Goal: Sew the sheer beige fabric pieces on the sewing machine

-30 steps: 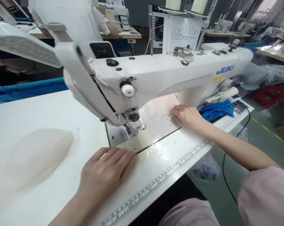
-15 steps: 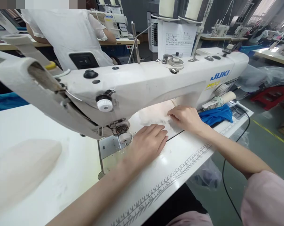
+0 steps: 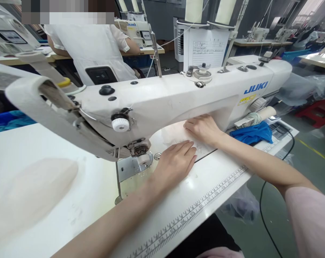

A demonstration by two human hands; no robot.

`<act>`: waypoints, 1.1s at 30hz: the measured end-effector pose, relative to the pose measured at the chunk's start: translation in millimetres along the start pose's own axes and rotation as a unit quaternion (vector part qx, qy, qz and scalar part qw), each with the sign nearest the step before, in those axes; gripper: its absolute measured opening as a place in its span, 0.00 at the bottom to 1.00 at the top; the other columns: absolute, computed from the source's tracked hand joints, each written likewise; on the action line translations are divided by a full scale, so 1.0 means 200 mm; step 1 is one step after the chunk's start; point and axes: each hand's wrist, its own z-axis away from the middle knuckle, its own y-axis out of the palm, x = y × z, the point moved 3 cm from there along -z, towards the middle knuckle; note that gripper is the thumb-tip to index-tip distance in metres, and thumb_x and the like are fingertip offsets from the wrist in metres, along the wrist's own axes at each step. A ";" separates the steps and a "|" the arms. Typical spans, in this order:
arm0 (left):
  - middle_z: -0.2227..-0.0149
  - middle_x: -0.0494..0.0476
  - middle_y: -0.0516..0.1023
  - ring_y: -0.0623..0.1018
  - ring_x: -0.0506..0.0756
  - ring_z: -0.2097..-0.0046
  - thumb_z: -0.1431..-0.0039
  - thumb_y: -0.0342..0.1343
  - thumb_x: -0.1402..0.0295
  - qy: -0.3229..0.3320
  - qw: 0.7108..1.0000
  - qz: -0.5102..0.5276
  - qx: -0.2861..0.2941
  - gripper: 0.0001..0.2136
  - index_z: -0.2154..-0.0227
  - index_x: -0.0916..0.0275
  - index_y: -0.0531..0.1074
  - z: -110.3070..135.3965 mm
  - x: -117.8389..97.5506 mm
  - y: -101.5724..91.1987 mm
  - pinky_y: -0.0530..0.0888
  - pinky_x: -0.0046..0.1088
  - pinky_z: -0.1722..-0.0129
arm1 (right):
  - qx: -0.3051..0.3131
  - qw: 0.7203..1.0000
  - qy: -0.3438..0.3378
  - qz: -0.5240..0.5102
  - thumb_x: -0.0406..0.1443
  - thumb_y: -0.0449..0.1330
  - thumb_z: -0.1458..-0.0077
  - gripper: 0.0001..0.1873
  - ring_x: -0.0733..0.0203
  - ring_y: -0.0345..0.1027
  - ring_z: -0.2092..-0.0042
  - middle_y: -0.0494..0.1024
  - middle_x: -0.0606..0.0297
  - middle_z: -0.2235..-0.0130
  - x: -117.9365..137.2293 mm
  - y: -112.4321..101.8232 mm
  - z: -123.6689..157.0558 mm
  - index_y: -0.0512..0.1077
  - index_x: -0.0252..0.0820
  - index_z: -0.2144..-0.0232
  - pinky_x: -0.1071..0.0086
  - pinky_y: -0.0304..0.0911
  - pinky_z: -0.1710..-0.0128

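- Blue letters (image 3: 256, 87) on the white sewing machine (image 3: 173, 93) read "JUKI"; just under them is a yellow label (image 3: 246, 100), its writing too small for me.
- Behind it stands a paper sheet (image 3: 208, 48) with lines of writing, which I cannot read from here.
- Along the front edge of the tabletop (image 3: 98, 200) runs a ruler (image 3: 189, 215) with small numbers.
- Pale, slightly pink cloth (image 3: 172, 135) lies under the machine's arm, to the right of the metal needle plate (image 3: 128, 172); it looks thin and a little wrinkled, partly covered by two hands.
- The left hand (image 3: 175, 161) is laid palm down, fingers reaching the near edge of the cloth; whether its grip pinches something, I cannot tell.
- The right hand (image 3: 204, 128) bends its fingers onto the same cloth, farther back; its grip is also hidden.
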 end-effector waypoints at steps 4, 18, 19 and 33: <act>0.48 0.64 0.76 0.75 0.59 0.46 0.35 0.48 0.70 -0.004 0.999 -0.022 0.025 0.12 0.55 0.68 0.72 -0.02 0.02 0.05 0.74 0.39 0.47 | -0.009 1.000 0.010 0.004 0.28 0.52 0.42 0.11 0.58 0.67 0.64 0.79 0.58 0.66 -0.02 0.00 -0.02 0.74 0.37 0.69 0.65 0.50 0.69; 0.39 0.65 0.66 0.63 0.61 0.37 0.33 0.45 0.66 -0.046 0.994 -0.070 0.075 0.19 0.44 0.70 0.64 0.03 0.10 0.08 0.62 0.41 0.38 | 0.269 0.779 -0.018 -0.565 0.38 0.63 0.46 0.07 0.70 0.64 0.74 0.75 0.70 0.74 0.32 -0.31 0.36 0.77 0.41 0.70 0.74 0.55 0.74; 0.42 0.64 0.69 0.67 0.61 0.39 0.33 0.45 0.67 -0.049 0.995 -0.067 0.054 0.17 0.46 0.69 0.66 0.06 0.09 0.04 0.65 0.41 0.41 | 0.260 0.748 0.019 -0.611 0.41 0.65 0.48 0.10 0.70 0.61 0.75 0.73 0.71 0.77 0.34 -0.28 0.37 0.75 0.39 0.73 0.75 0.54 0.76; 0.76 0.48 0.67 0.68 0.48 0.73 0.35 0.45 0.54 -0.441 0.758 0.477 0.051 0.19 0.76 0.62 0.66 0.49 -0.07 -0.36 0.67 0.24 0.73 | -0.067 0.784 0.005 -0.617 0.46 0.65 0.49 0.30 0.73 0.49 0.79 0.56 0.75 0.83 0.67 -0.18 0.23 0.51 0.41 0.86 0.73 0.45 0.79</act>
